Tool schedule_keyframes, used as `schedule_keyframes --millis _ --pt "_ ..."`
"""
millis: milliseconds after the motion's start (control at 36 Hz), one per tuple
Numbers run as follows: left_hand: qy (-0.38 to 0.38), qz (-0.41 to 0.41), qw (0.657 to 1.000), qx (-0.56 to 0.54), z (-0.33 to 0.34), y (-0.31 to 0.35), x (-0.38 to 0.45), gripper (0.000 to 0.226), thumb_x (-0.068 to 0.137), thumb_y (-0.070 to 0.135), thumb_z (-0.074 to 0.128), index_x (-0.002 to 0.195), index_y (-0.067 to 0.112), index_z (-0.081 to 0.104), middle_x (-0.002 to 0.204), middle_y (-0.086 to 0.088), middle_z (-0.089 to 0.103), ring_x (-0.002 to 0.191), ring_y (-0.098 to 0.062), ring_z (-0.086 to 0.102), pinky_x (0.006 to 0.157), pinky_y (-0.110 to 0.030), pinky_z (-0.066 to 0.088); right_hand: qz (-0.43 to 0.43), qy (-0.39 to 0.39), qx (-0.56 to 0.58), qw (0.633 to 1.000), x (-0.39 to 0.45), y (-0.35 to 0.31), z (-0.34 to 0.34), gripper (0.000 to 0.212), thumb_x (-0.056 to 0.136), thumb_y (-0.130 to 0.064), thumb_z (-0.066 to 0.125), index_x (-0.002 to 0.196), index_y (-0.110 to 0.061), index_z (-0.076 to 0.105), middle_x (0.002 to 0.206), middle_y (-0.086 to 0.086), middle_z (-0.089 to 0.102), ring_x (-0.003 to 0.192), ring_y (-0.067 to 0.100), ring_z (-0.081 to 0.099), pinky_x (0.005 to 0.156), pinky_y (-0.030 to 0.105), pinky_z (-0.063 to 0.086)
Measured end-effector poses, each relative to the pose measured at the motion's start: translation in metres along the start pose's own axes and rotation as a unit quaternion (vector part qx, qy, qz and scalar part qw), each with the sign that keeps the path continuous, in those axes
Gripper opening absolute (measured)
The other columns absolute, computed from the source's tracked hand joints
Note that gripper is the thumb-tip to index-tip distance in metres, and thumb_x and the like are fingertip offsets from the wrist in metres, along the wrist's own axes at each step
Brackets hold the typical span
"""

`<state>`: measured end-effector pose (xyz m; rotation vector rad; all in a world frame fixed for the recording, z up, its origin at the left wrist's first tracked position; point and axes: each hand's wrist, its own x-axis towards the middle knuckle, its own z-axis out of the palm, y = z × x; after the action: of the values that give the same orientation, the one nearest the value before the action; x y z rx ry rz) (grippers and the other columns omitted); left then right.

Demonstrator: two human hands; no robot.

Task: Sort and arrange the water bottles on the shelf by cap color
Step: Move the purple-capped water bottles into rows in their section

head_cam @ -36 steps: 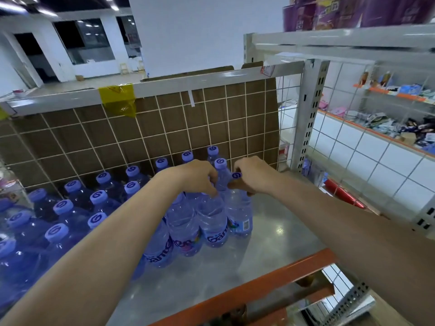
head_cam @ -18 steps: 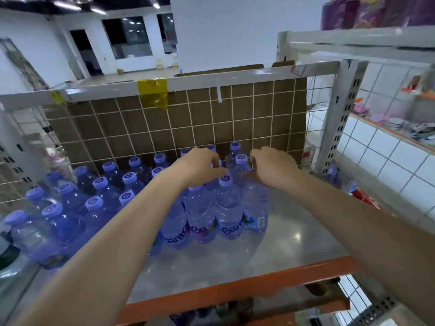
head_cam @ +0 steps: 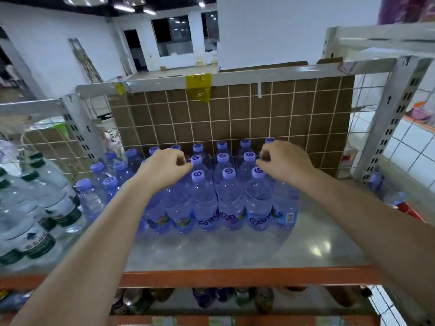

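Observation:
Several clear water bottles with purple caps stand in tight rows on the grey shelf, against the brown cardboard back. My left hand curls over the top of a purple-cap bottle at the left side of the front block. My right hand pinches the neck of a purple-cap bottle at the block's right side; its cap is hidden by my fingers. Bottles with dark green caps stand in a group at the far left of the shelf.
A white wire grid with cardboard closes the back. White perforated uprights stand at both sides. The shelf has an orange front rail, with more bottles on the level below. Bare shelf lies in front of and right of the block.
My hands have spread apart, from close together over the block's right end to its left and right sides. The view has swung left and the green-cap bottles have come into sight.

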<state>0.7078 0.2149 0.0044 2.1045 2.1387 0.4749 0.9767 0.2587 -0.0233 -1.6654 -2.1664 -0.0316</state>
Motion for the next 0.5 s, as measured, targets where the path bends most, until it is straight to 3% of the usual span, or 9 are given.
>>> schedule_keyframes --millis 111,250,361,500 --pt "0.018 -0.001 1.000 -0.004 -0.007 -0.019 -0.011 0.029 0.089 0.040 0.055 0.066 0.023 0.054 0.064 0.006 0.053 0.067 -0.020 0.055 0.064 -0.032 0.046 -0.006 -0.008 0.027 1.000 -0.002 -0.025 0.000 0.017 0.090 -0.033 0.056 0.088 -0.017 0.061 0.086 0.000 0.061 0.084 0.025 0.059 0.064 0.031 0.040" --pt "0.050 -0.004 0.998 0.028 -0.018 -0.049 -0.026 0.027 0.089 0.042 0.054 0.075 0.020 0.060 0.064 0.005 0.054 0.073 -0.024 0.058 0.061 -0.030 0.043 -0.002 -0.021 0.033 0.999 -0.008 -0.063 0.010 0.019 0.090 -0.036 0.055 0.091 -0.019 0.063 0.092 0.004 0.068 0.085 0.027 0.062 0.068 0.034 0.047" --pt "0.069 0.003 0.997 0.022 -0.026 -0.077 -0.038 0.032 0.088 0.041 0.054 0.062 0.022 0.049 0.066 0.003 0.055 0.074 -0.026 0.057 0.061 -0.029 0.041 0.011 -0.019 0.044 0.999 -0.014 -0.096 0.019 0.017 0.088 -0.035 0.055 0.088 -0.020 0.063 0.092 0.003 0.068 0.090 0.027 0.061 0.072 0.036 0.050" --pt "0.072 0.016 0.997 0.012 -0.040 -0.114 -0.047 0.029 0.088 0.041 0.053 0.076 0.016 0.061 0.070 -0.001 0.059 0.075 -0.026 0.057 0.062 -0.032 0.045 0.027 -0.016 0.054 0.998 -0.019 -0.139 0.028 0.013 0.087 -0.037 0.055 0.082 -0.025 0.059 0.093 0.001 0.067 0.093 0.026 0.061 0.072 0.035 0.049"
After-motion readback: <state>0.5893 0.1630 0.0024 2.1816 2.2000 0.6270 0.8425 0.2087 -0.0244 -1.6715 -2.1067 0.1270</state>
